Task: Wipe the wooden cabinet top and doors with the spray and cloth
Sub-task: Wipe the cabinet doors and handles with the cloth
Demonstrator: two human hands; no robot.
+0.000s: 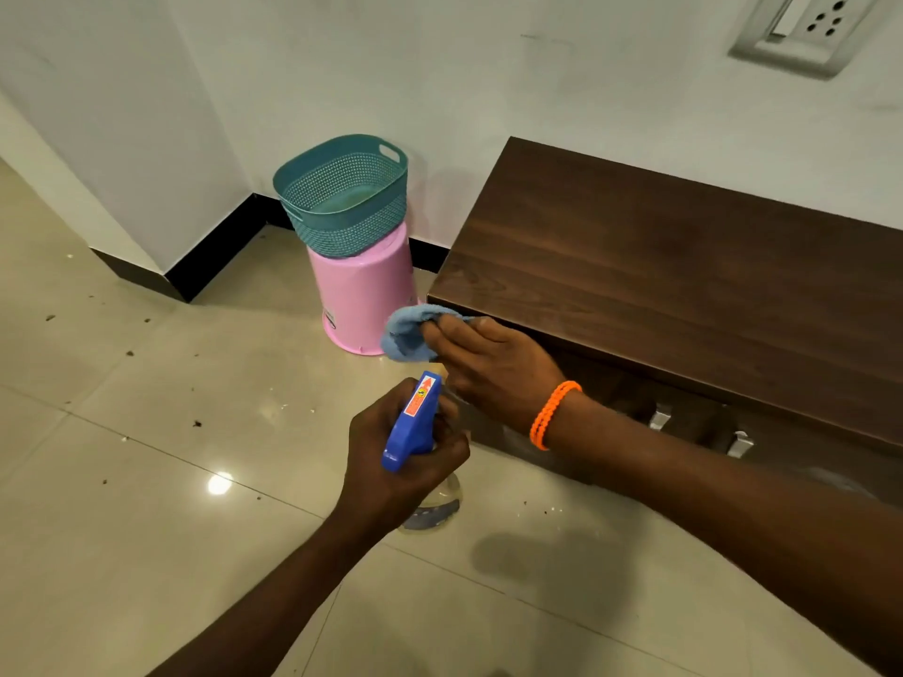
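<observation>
A low dark wooden cabinet point(684, 266) stands against the white wall on the right; its doors below carry metal handles point(660, 418). My right hand point(493, 368), with an orange bracelet on the wrist, grips a bunched light-blue cloth point(408, 332) at the cabinet's front left corner, at the top edge. My left hand point(396, 456) holds a clear spray bottle with a blue trigger head point(415, 422) just below and left of that hand, nozzle pointing toward the cabinet front. The bottle's body is mostly hidden behind my fingers.
An upturned pink bucket point(364, 290) stands left of the cabinet with a teal perforated basket point(342, 197) on it. The glossy beige tile floor point(146, 432) carries scattered dark crumbs. A wall corner juts out at the left, and a socket plate point(806, 31) sits high on the wall.
</observation>
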